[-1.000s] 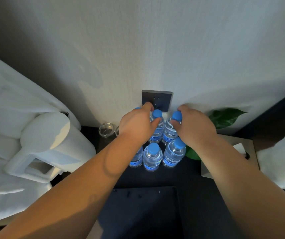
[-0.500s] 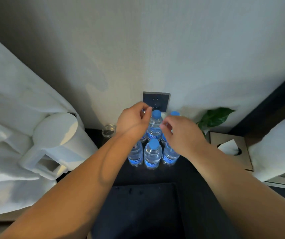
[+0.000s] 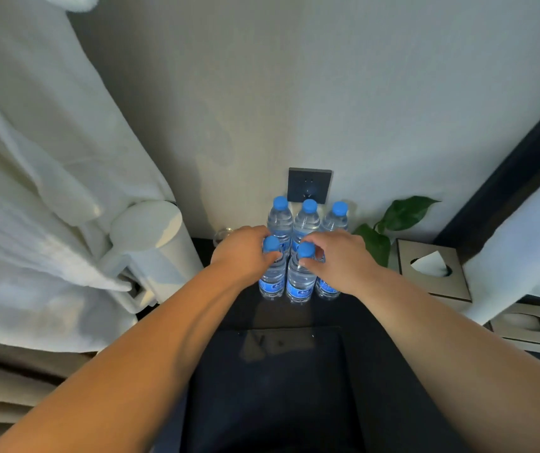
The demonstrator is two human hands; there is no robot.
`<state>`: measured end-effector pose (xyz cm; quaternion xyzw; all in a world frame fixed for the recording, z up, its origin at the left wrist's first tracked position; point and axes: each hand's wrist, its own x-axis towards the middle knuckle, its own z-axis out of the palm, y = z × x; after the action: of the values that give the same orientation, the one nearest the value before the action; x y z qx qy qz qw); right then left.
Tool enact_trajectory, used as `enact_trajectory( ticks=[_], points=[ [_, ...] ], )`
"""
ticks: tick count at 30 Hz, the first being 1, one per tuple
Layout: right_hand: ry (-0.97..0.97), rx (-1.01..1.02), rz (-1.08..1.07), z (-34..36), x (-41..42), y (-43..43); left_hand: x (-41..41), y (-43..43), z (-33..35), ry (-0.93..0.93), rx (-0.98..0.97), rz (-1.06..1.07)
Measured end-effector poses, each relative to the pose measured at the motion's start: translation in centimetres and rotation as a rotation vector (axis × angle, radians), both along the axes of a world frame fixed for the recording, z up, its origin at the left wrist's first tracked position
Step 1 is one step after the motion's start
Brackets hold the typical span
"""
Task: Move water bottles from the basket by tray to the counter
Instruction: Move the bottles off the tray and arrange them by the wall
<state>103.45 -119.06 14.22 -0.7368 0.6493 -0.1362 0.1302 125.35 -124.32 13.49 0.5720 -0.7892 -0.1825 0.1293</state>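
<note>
On the dark counter [image 3: 281,313] by the wall [image 3: 327,93], both hands have come forward off the back row [image 3: 280,220]: left hand [image 3: 245,253] grips the front-left bottle [image 3: 272,281] by its neck, right hand [image 3: 340,259] pinches the front-middle bottle [image 3: 298,284], all clear ribbed plastic with round blue caps [image 3: 309,206].

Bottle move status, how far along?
Done: three back-row bottles and the front-right bottle stand on the counter. In hand: left hand grips the front-left bottle, right hand the front-middle bottle, both standing. Left: let go; no bottles show on the tray, basket out of view.
</note>
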Motion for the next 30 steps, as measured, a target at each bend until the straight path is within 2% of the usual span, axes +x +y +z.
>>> enact_trajectory(
  ticks=[7,14,22,30],
  points=[
    [-0.043,0.108,-0.066,-0.1,0.0,-1.2,-0.8,-0.2,1.7,-0.071,0.035,-0.025],
    [0.117,0.039,-0.072,-0.6,0.8,-2.8,-1.0,-1.7,2.0,-0.132,0.012,-0.041],
    [0.021,0.035,-0.007,-0.7,0.2,-3.8,-0.7,-3.8,1.8,-0.131,0.038,-0.107],
    [-0.016,0.020,-0.062,-0.9,-0.4,-4.2,-0.9,-4.7,1.5,-0.141,0.097,-0.184]
  ],
)
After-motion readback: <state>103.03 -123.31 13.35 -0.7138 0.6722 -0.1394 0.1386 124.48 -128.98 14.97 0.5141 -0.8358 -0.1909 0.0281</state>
